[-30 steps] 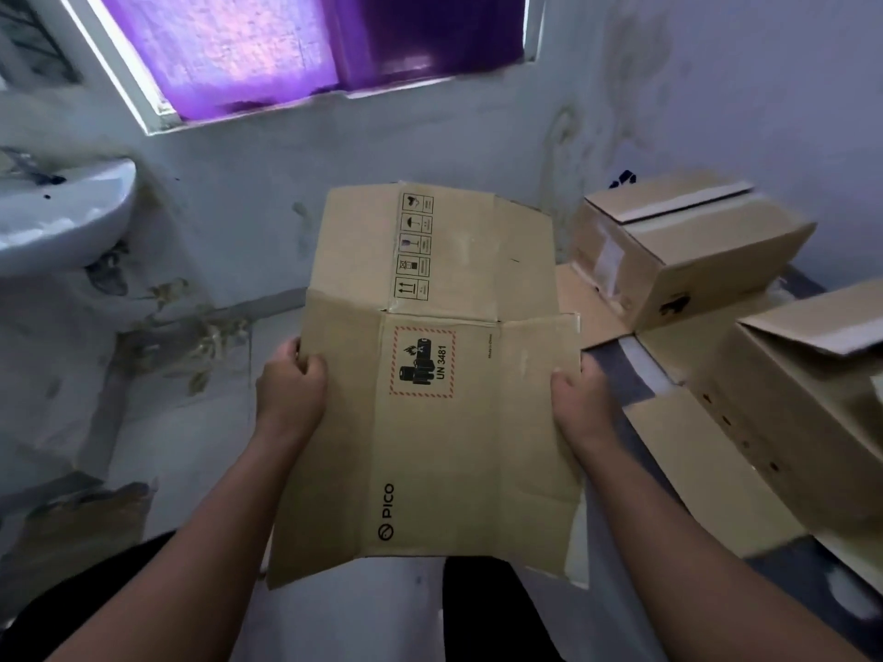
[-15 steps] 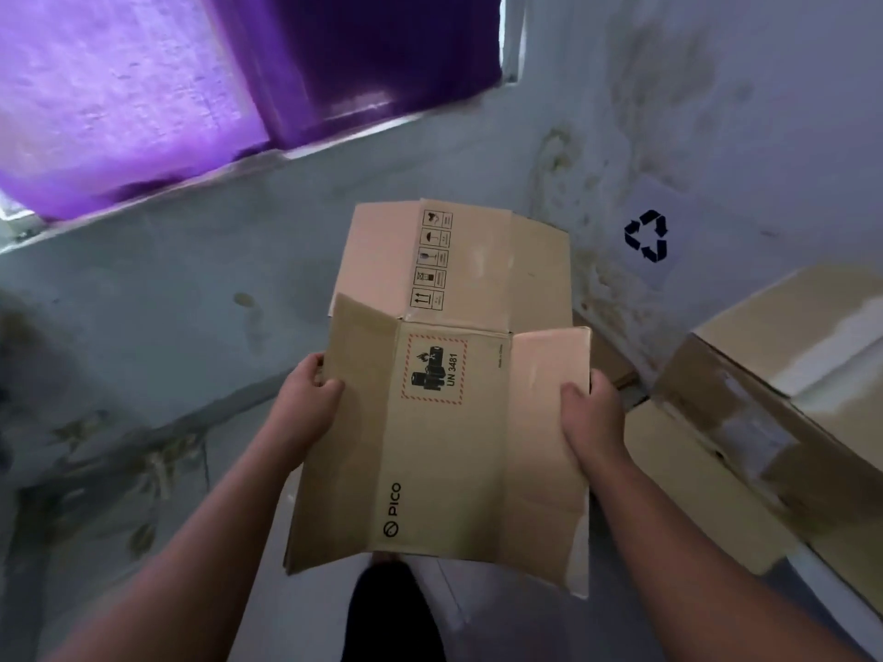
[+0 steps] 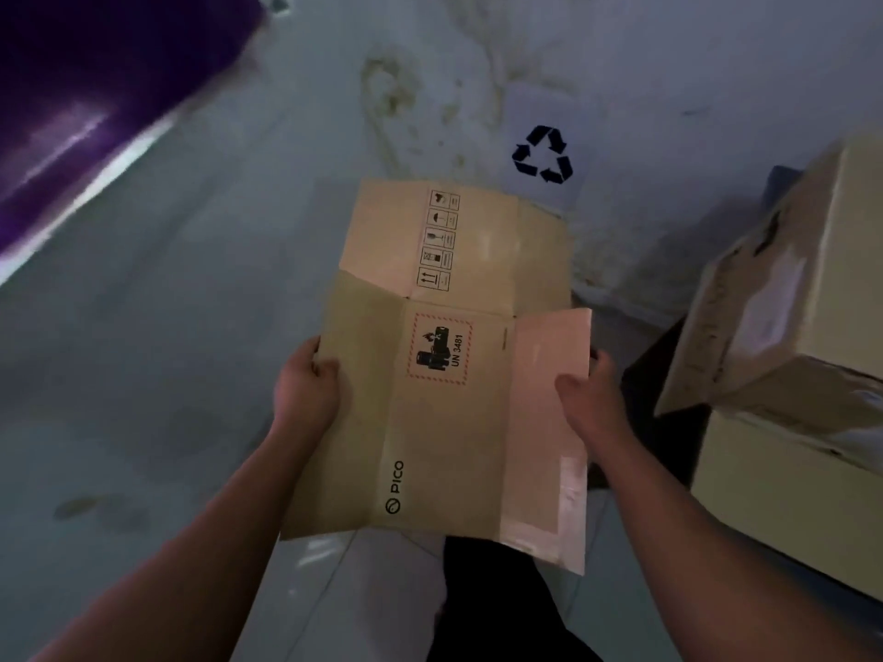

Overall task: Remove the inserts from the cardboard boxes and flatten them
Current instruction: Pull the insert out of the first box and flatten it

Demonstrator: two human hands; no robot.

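A flattened brown cardboard box (image 3: 449, 441), printed with "PICO" and a red-framed battery label, is held out in front of me. My left hand (image 3: 308, 387) grips its left edge, thumb on top. My right hand (image 3: 590, 391) holds the right edge, thumb lying on the pale right panel and fingers behind it. The box's upper flaps (image 3: 454, 241) point away from me toward the wall.
Two stacked cardboard boxes (image 3: 783, 327) stand at the right on a dark surface. A sheet with a black recycling symbol (image 3: 542, 155) hangs on the stained wall ahead. A purple-covered window (image 3: 95, 88) is upper left. Light tiled floor (image 3: 334, 590) lies below.
My view has swung right and closer to the wall; the recycling sign is now central. The flattened box stays in both hands, carried toward the wall, and my right thumb has shifted onto the right panel.
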